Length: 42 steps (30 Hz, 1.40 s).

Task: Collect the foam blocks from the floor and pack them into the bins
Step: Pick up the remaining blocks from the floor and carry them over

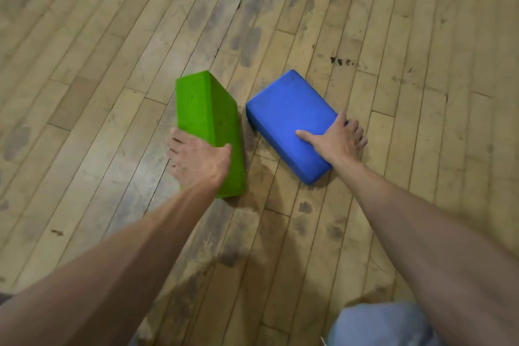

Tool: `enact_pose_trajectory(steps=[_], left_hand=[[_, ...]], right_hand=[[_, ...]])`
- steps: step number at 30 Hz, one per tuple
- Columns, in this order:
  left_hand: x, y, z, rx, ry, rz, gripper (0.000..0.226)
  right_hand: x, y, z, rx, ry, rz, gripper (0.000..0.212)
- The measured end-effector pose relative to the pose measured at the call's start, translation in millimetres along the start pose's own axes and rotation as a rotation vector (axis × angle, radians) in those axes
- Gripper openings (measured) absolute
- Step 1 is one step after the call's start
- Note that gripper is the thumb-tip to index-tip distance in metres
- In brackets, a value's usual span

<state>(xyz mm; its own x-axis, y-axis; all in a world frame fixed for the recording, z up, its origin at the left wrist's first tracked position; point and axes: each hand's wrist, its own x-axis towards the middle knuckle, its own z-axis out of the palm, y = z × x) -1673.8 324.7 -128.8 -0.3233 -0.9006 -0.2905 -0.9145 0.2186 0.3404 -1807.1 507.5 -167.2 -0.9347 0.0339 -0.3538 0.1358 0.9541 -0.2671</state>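
Note:
A green foam block point(206, 118) stands on its long edge on the wooden floor, left of centre. My left hand point(196, 160) grips its near end, thumb on the right face and fingers round the left side. A blue foam block point(286, 118) lies flat just to its right, a narrow gap between them. My right hand point(337, 140) grips the blue block's right edge, thumb lying on its top face and fingers curled down over the side to the floor. No bin is in view.
Worn wooden floorboards point(112, 50) with dark scuffs stretch all around. My knee in light blue jeans point(376, 323) shows at the bottom right.

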Motion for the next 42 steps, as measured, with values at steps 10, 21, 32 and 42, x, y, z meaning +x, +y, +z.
enact_pose_trajectory(steps=[10,21,32,42], left_hand=[[11.9,-12.5,-2.3,-0.122,-0.037,-0.014,0.103],[-35.0,12.7,-119.1,-0.012,-0.271,0.067,0.090],[-184.3,147.1,-440.4,0.228,-0.373,0.348,0.087],[-223.5,191.3,-605.3,0.109,-0.498,0.645,0.086]], right_hand=[[-36.3,1.4,25.1,0.242,-0.389,0.121,0.106],[-148.6,-0.6,-75.6,0.237,-0.343,0.238,0.102],[-318.1,-44.6,-427.1,0.079,-0.196,0.195,0.086],[-444.6,-100.9,-592.2,0.212,0.208,0.372,0.095]])
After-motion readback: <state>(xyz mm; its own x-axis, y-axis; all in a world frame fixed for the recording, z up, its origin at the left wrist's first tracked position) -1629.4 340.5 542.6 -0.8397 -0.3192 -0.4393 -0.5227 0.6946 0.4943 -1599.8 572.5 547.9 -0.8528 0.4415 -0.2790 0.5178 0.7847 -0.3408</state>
